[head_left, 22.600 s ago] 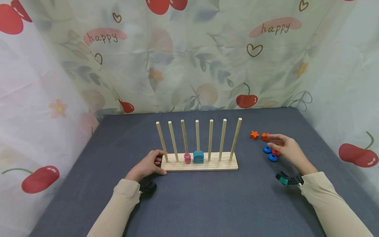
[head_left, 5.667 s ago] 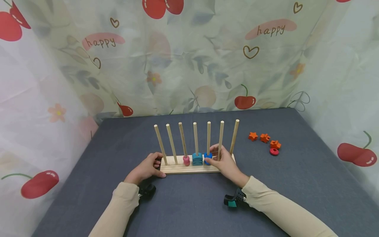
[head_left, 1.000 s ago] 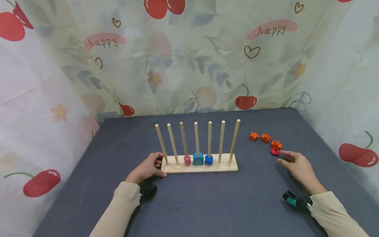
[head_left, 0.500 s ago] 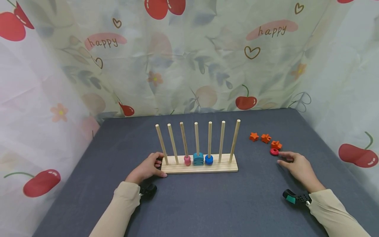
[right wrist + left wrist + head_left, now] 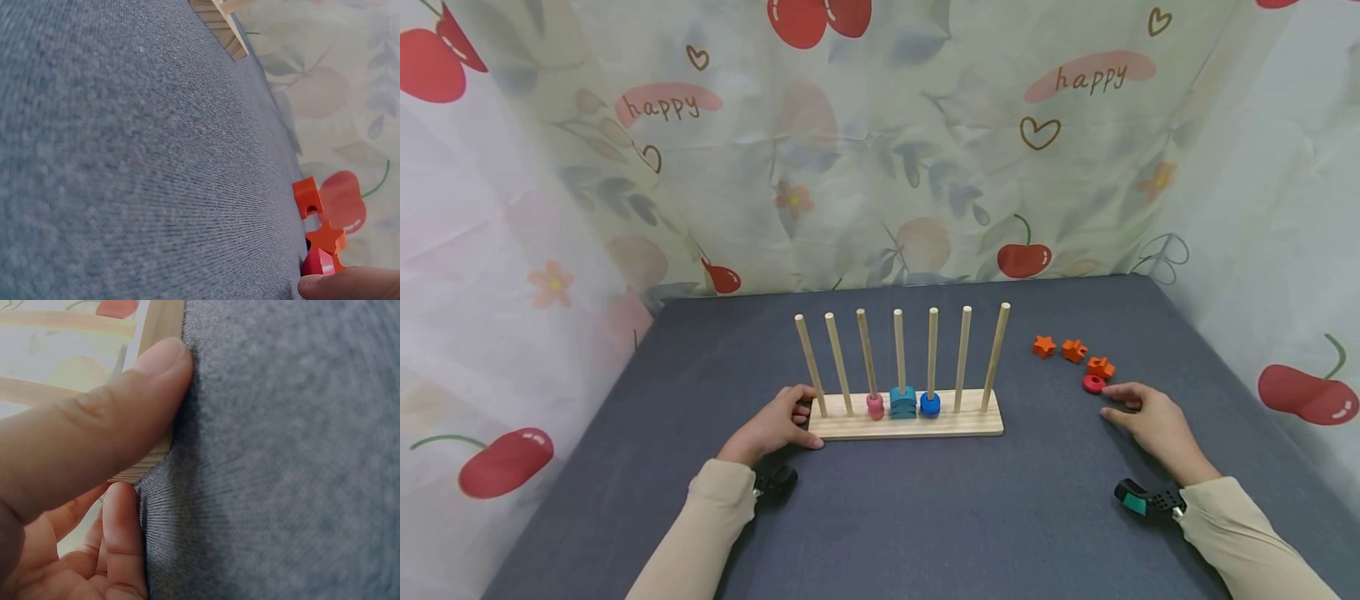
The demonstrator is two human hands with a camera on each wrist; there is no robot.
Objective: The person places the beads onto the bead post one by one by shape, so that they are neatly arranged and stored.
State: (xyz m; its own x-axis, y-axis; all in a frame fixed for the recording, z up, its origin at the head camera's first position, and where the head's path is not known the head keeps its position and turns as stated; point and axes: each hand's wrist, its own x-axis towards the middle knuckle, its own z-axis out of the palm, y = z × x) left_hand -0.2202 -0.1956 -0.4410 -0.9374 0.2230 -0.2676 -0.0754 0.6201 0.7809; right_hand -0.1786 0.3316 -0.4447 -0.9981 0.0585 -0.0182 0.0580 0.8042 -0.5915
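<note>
A wooden peg board [image 5: 850,428] with a row of upright pegs stands mid-table. My left hand [image 5: 770,429] holds its left end, thumb on the front edge and fingers at the end, as the left wrist view also shows. Pink beads [image 5: 875,407], wavy teal pieces [image 5: 903,403] and blue rings [image 5: 930,405] sit low on three neighbouring pegs. On the right, the index fingertip of my right hand [image 5: 1156,427] is against a red ring [image 5: 1093,384] lying on the table, its thumb apart from it. The right wrist view shows a fingertip [image 5: 344,284] at that ring.
Three orange star-shaped pieces lie behind the red ring: a left star [image 5: 1043,347], a middle star [image 5: 1074,351] and a right star [image 5: 1101,368] beside the ring. The dark grey tabletop [image 5: 895,517] ends at a patterned cloth backdrop [image 5: 880,192].
Blue rings went from the right of the table onto a peg. My right hand has since returned to the red ring, which has slid slightly left. My left hand stays on the board.
</note>
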